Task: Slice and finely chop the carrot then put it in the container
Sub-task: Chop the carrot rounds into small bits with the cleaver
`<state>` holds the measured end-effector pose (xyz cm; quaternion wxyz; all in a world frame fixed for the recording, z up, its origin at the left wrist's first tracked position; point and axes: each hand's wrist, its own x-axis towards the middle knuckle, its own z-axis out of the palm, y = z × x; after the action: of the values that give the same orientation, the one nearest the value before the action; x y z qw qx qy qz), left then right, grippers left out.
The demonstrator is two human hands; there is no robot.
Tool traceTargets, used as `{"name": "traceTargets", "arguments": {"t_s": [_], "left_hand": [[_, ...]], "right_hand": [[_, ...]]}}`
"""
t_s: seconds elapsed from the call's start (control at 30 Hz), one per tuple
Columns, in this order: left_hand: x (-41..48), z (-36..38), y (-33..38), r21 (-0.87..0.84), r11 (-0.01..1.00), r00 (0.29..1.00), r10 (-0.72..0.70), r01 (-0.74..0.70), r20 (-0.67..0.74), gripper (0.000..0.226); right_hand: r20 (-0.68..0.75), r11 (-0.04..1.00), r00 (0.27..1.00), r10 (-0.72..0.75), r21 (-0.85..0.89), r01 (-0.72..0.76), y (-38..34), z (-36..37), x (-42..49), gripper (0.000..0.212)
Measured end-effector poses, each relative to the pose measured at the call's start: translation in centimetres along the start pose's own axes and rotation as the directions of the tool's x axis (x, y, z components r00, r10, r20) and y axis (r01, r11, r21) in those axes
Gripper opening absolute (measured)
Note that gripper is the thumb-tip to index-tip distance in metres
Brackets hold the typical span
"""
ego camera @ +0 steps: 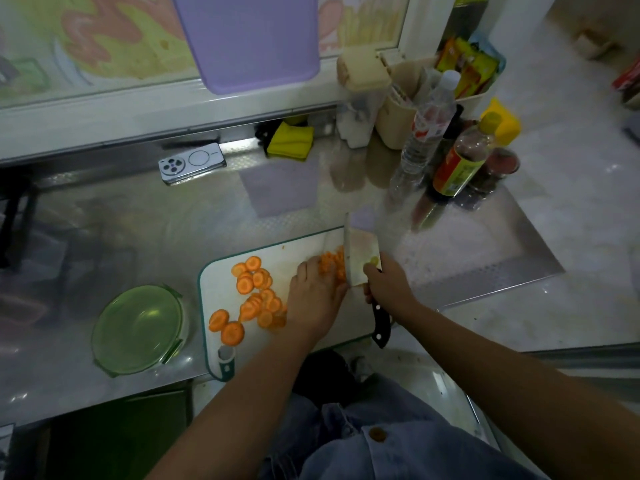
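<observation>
Mid-chop, judging by the board. Keep the right hand (388, 285) clenched round the black riveted handle of the broad pale-bladed knife (362, 258), as now. Pin the small heap of cut orange carrot (332, 263) at the far right of the white teal-rimmed chopping board (294, 254) under the left hand (313, 299), fingers curled over it, tips tucked back from the blade. Chop in short strokes, then feed in the loose orange carrot rounds (256, 292) from the board's left half. Just left of the board: round green plastic container (138, 327), no carrot in it yet. Under the board: shiny steel worktop (173, 220). Beyond the board: silver phone (192, 163), folded yellow cloth (290, 142), clear plastic bottle (426, 133), hanging purple plastic sheet (249, 39).
</observation>
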<state>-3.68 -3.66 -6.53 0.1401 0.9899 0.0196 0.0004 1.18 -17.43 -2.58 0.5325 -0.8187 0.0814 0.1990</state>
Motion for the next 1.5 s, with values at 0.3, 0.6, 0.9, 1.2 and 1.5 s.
{"name": "traceTargets", "arguments": {"t_s": [0.3, 0.6, 0.9, 1.2, 1.5], "left_hand": [[0.4, -0.6, -0.4, -0.077, 0.995, 0.994, -0.049, 0.056, 0.100, 0.056], [1.0, -3.6, 0.6, -0.839, 0.348, 0.902, -0.265, 0.418, 0.340, 0.049], [1.1, -3.0, -1.5, -0.876, 0.120, 0.768, -0.546, 0.468, 0.335, 0.027], [0.5, -4.1, -1.4, -0.881, -0.001, 0.743, -0.536, 0.474, 0.400, 0.036], [-0.5, -4.1, -1.9, -0.879, -0.035, 0.725, -0.550, 0.476, 0.415, 0.032]], "right_hand": [[0.016, 0.997, 0.999, -0.046, -0.066, 0.047, -0.5, 0.7, 0.3, 0.018], [0.091, 0.636, 0.886, -0.455, -0.663, 0.395, -0.2, 1.4, -1.1, 0.028], [0.320, 0.683, 0.828, -0.461, -0.468, 0.561, 0.2, 1.9, -1.5, 0.048], [0.361, 0.667, 0.814, -0.455, -0.468, 0.580, 2.4, 1.9, 0.0, 0.070], [0.405, 0.674, 0.814, -0.416, -0.464, 0.575, 1.7, 3.4, -0.1, 0.068]]}}
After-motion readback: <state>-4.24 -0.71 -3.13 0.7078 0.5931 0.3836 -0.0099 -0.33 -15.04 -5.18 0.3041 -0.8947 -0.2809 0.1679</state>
